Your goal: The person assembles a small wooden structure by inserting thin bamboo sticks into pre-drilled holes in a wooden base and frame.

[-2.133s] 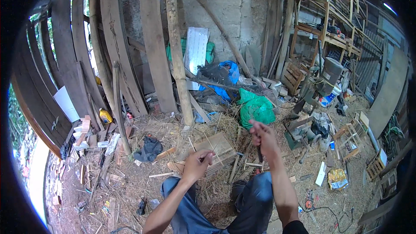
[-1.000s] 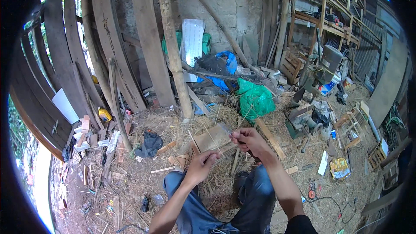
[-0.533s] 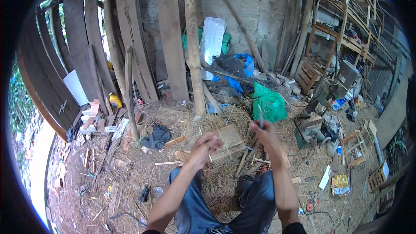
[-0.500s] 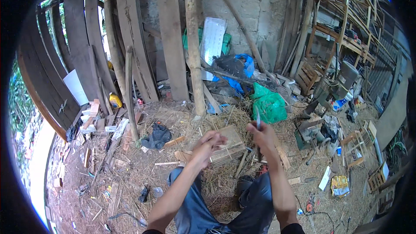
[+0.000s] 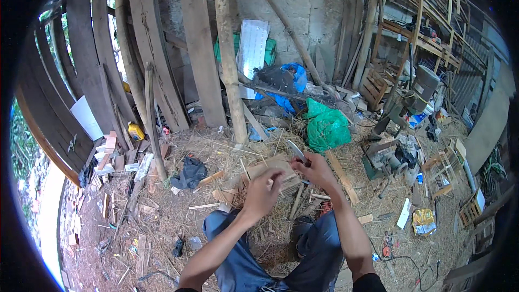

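The person's right hand (image 5: 316,173) is closed around a knife (image 5: 295,151) with a narrow, pale metal blade, whose tip points up and to the left, away from the body; what shows of its handle between the fingers is dark. The left hand (image 5: 262,193) is raised just beside it, half open, its fingers bent toward the thumb; whether it grips anything thin cannot be told. Close to the left hand's outer side, a thin, pale wooden stick (image 5: 244,168) slants upward, and whether it touches the hand is unclear. Below both hands, in front of the knees, lies a flat, rectangular, tan wooden block (image 5: 277,163), partly hidden by them. The person's legs, in faded blue trousers (image 5: 320,240), are spread on either side of a floor (image 5: 208,147) strewn with straw and wood scraps. Just right of the right hand, a long, light-brown wooden slat (image 5: 341,177) lies at a slant, and beyond the knife sits a bulging, shiny green plastic bag (image 5: 330,131). Left of the block lie a crumpled black plastic sheet (image 5: 190,173) and, farther off, a yellow plastic bottle (image 5: 135,131). To the right, well apart from the hands, rests a crumpled gold-coloured packet (image 5: 424,221).
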`<state>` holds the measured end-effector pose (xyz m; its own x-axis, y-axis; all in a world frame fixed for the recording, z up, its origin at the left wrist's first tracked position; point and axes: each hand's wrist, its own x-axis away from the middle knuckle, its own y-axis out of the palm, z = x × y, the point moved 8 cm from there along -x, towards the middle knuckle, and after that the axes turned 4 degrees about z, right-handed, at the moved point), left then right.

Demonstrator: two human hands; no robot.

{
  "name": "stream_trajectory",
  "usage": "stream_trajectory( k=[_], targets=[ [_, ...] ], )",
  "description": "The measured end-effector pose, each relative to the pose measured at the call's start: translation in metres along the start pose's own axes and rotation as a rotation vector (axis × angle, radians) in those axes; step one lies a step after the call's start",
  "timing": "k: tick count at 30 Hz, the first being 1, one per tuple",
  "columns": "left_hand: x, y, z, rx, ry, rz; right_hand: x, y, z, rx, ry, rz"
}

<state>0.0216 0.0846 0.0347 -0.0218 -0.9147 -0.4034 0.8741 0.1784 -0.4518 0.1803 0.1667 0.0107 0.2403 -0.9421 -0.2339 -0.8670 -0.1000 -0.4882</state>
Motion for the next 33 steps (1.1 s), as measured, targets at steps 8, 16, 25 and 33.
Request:
stream_trajectory(
  k=[8,16,25,33],
  targets=[
    [-0.031,0.026,-0.028,-0.123,0.110,-0.021,-0.016,-0.010,0.015,-0.096,0.059,0.040],
    [-0.035,0.058,-0.084,0.384,-0.276,-0.069,-0.012,0.012,0.050,-0.689,0.242,0.014],
    [-0.035,0.028,-0.042,0.085,-0.002,0.158,0.002,0.026,0.001,-0.781,0.310,-0.171],
    [-0.012,0.014,-0.018,-0.010,0.020,0.048,0.015,0.015,0.013,-0.766,0.436,-0.231]
  ],
)
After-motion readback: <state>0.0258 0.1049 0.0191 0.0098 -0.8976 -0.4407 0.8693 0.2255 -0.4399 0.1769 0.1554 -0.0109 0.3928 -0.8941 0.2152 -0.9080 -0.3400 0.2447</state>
